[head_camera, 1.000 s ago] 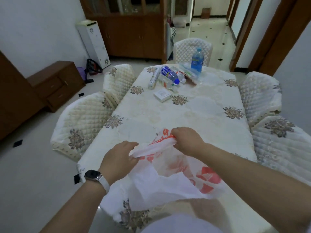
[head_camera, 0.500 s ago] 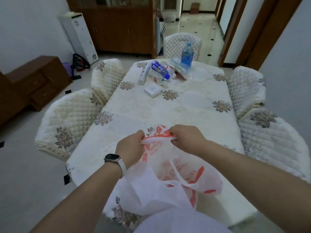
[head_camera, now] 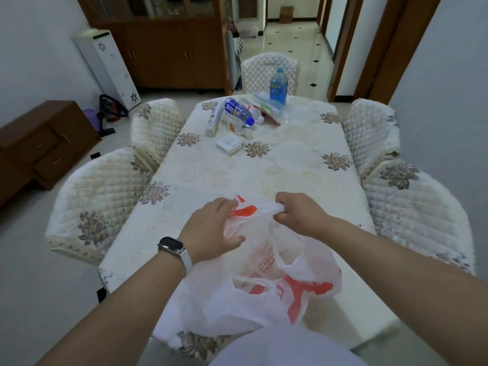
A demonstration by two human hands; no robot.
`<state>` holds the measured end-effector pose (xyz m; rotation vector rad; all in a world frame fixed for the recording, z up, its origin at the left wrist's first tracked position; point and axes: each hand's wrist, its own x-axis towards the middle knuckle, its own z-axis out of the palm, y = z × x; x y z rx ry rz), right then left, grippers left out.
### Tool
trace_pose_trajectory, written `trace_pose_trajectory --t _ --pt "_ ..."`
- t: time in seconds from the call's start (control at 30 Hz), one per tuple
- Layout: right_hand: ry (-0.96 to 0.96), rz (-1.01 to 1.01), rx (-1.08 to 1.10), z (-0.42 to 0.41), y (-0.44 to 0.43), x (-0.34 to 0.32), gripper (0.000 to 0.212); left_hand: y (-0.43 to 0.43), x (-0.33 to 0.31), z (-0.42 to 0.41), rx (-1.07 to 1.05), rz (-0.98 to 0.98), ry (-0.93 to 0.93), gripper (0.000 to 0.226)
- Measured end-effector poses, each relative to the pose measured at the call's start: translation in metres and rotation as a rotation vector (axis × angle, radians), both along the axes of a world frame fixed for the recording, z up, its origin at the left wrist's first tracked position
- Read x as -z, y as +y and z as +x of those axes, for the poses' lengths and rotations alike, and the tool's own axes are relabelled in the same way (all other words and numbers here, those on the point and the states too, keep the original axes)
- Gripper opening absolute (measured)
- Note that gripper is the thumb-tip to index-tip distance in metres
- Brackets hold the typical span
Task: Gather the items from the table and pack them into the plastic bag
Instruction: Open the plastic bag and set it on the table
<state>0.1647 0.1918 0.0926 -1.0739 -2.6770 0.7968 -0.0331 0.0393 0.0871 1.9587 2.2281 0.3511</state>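
Note:
A white plastic bag (head_camera: 264, 291) with red print lies on the near end of the table (head_camera: 290, 175). My right hand (head_camera: 298, 212) pinches the bag's top edge and holds it up. My left hand (head_camera: 211, 228) grips the bag's left side, fingers into the plastic. At the far end lie the items: an upright blue-labelled bottle (head_camera: 278, 87), a bottle lying on its side (head_camera: 238, 111), a long white box (head_camera: 214, 118), a small square white box (head_camera: 229, 144) and some clear packets (head_camera: 266, 108).
Quilted cream chairs stand on both sides, at the left (head_camera: 100, 204) and the right (head_camera: 420, 215), and one at the far end (head_camera: 269, 72). A brown cabinet (head_camera: 39, 143) stands on the floor to the left. A smartwatch (head_camera: 171, 245) is on my left wrist.
My hands have moved apart along the bag's top edge, spreading it. My left hand has shifted down onto the bag's left side. The camera has tilted slightly.

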Motion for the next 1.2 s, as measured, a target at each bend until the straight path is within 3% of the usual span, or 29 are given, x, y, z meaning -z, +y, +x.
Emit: trace_pose_trajectory --t 0.1,0.23,0.37,0.57,0.73,0.83,0.93,1.03,1.1,1.2 --pt "0.031 0.001 -0.050 -0.006 -0.009 -0.006 0.023 0.020 -0.011 0.017 0.037 0.036 -0.085 0.076" --pt "0.105 0.025 -0.033 -0.005 -0.013 -0.010 0.017 0.041 -0.019 0.029 0.036 0.036 -0.168 0.024" --pt "0.104 0.014 0.002 0.014 -0.009 -0.006 0.017 0.041 -0.019 0.029 -0.077 0.088 -0.404 0.032" --pt "0.041 -0.067 0.128 0.039 -0.003 0.016 0.018 0.038 -0.019 0.010 -0.278 0.177 -0.569 0.026" --pt "0.131 -0.125 0.185 0.035 -0.004 0.008 0.016 0.030 -0.008 -0.010 -0.394 0.103 -0.489 0.027" --pt "0.143 -0.109 0.197 0.027 -0.002 0.002 0.009 0.024 -0.009 -0.009 -0.303 0.036 -0.391 0.009" --pt "0.129 -0.094 0.161 0.019 -0.001 -0.004 0.008 0.026 -0.017 -0.002 -0.031 0.072 -0.097 0.070" --pt "0.114 -0.076 0.096 0.006 -0.005 -0.012 0.006 0.037 -0.021 0.010 0.140 0.131 0.066 0.082" --pt "0.135 -0.067 0.054 -0.003 -0.009 -0.017 0.008 0.047 -0.022 0.019 0.179 0.114 0.090 0.078" --pt "0.177 -0.058 0.010 -0.007 -0.012 -0.025 0.011 0.057 -0.026 0.030 0.158 0.128 0.060 0.033"
